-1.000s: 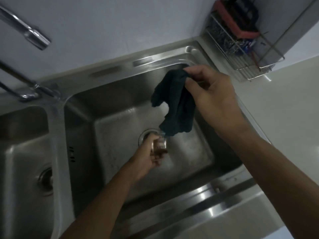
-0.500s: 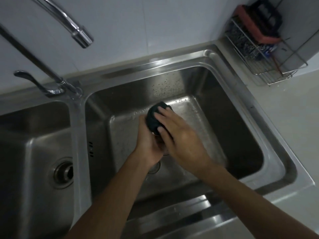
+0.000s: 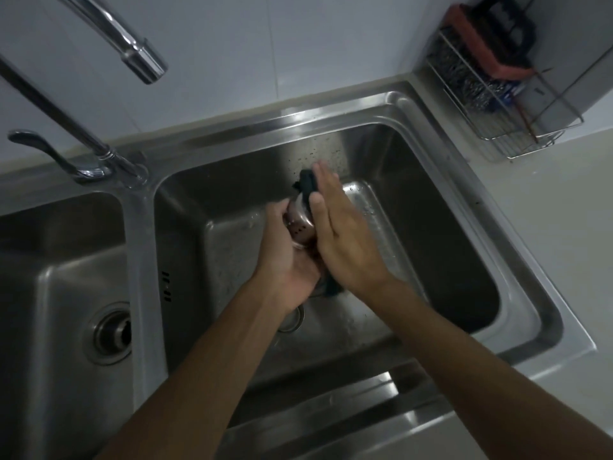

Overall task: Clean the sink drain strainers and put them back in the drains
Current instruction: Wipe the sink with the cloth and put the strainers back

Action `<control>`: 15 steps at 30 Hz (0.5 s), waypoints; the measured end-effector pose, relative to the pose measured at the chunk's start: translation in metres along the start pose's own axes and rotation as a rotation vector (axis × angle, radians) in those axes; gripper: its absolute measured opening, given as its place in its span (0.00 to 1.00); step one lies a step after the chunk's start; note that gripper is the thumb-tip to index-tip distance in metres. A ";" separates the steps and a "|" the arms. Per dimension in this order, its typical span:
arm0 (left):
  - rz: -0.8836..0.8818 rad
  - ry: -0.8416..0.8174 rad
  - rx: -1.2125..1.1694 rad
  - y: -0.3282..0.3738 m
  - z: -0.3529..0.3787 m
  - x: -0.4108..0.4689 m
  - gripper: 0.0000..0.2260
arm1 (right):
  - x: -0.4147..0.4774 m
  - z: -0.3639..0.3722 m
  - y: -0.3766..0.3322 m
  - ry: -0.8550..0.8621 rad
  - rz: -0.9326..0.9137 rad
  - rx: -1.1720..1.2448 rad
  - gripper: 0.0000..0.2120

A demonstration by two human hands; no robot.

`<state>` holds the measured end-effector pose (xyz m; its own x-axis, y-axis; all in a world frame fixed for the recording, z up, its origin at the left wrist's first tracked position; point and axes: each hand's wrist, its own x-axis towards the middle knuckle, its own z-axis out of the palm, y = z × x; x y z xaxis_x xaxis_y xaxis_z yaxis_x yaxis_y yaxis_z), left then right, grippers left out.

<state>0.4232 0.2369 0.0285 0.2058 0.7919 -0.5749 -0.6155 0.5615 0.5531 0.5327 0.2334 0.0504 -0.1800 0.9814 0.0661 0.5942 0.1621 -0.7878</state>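
left hand (image 3: 285, 250): cupped around strainer (image 3: 300, 224) | right hand (image 3: 341, 234): flat, fingers extended, pressing dark cloth (image 3: 306, 182) against strainer | open drain (image 3: 292, 322): below the hands | risk: wet steel probably slippery, strainer may drop

Home kitchen: 2-basin steel sink (image 3: 560, 330), tap (image 3: 132, 51), scourer rack (image 3: 504, 127) on counter (image 3: 564, 227).

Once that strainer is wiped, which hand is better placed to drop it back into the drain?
Probably the left hand. It already grips the strainer, and the open drain lies just below its wrist. The right hand is busy pressing the cloth against the strainer.
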 end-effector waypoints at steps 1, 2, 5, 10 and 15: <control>0.010 0.005 -0.006 0.004 -0.001 0.001 0.25 | -0.007 0.004 -0.006 0.014 -0.039 -0.036 0.25; 0.036 0.015 -0.016 0.010 -0.002 0.003 0.25 | -0.018 0.011 -0.009 0.004 -0.120 -0.101 0.24; 0.059 0.047 -0.042 0.015 -0.006 0.007 0.29 | -0.022 0.013 0.000 -0.110 -0.334 -0.232 0.24; 0.029 0.077 0.032 0.009 0.001 0.010 0.25 | 0.003 0.005 0.003 -0.015 -0.027 -0.019 0.25; 0.085 0.219 0.265 0.012 -0.018 0.014 0.22 | -0.026 0.008 0.012 -0.009 -0.109 0.082 0.25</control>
<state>0.4050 0.2503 0.0162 -0.0234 0.7847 -0.6194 -0.3985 0.5609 0.7257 0.5383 0.2089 0.0345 -0.2468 0.9576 0.1488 0.5049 0.2581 -0.8237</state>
